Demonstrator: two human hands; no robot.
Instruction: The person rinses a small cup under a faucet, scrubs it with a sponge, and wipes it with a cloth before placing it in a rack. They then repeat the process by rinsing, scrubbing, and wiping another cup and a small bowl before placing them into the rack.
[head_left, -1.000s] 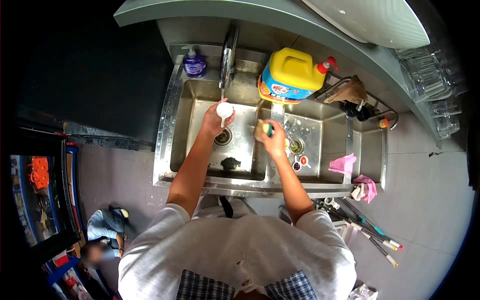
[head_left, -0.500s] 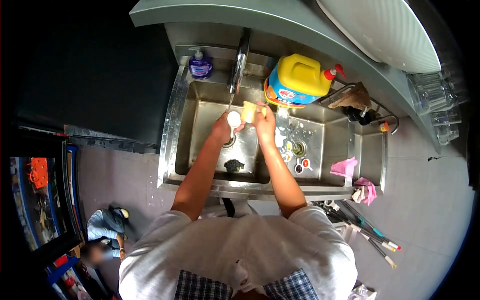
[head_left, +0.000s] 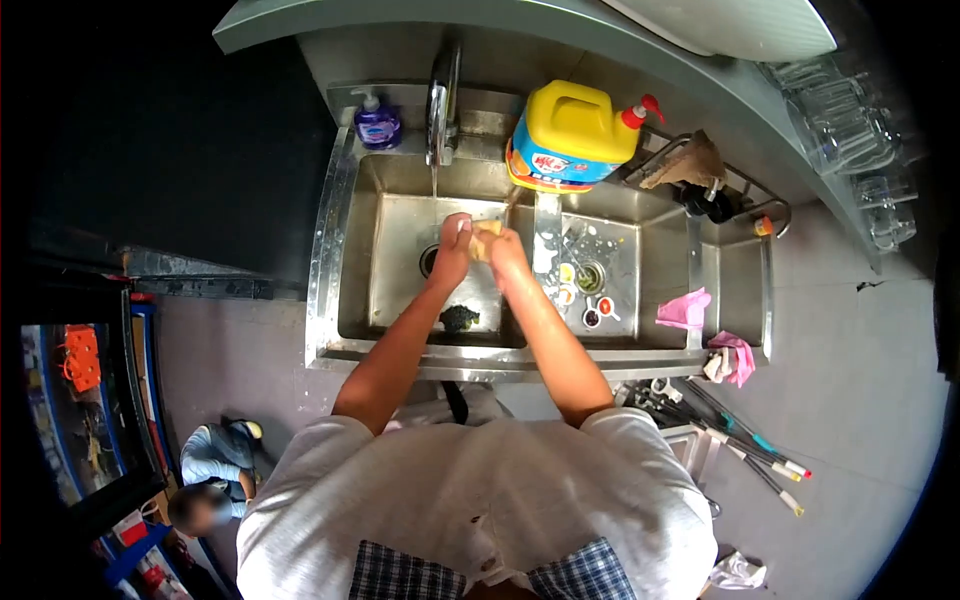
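Observation:
My left hand [head_left: 455,250] is closed over the left basin [head_left: 395,270], with a sliver of a white spoon [head_left: 463,227] showing at its fingers; the rest of the spoon is hidden. Against it my right hand [head_left: 508,258] presses a yellow sponge [head_left: 486,240], fingers closed round it. Water runs from the faucet [head_left: 441,110] just behind my left hand. A dark green leafy clump [head_left: 460,318] lies on the basin floor nearer me. Small white spoons [head_left: 606,308] with coloured bits in them lie in the right basin, by its drain [head_left: 590,277].
A purple soap bottle [head_left: 377,124] and a big yellow detergent jug [head_left: 575,135] stand behind the basins. Pink cloths [head_left: 684,310] hang at the right. Poles [head_left: 745,450] lie on the floor; a person [head_left: 215,470] crouches at lower left. A shelf [head_left: 690,80] overhangs.
The sponge has come over to my left hand, and the two hands now meet. The spoon, plainly visible before, is mostly covered. The whole view has shifted slightly.

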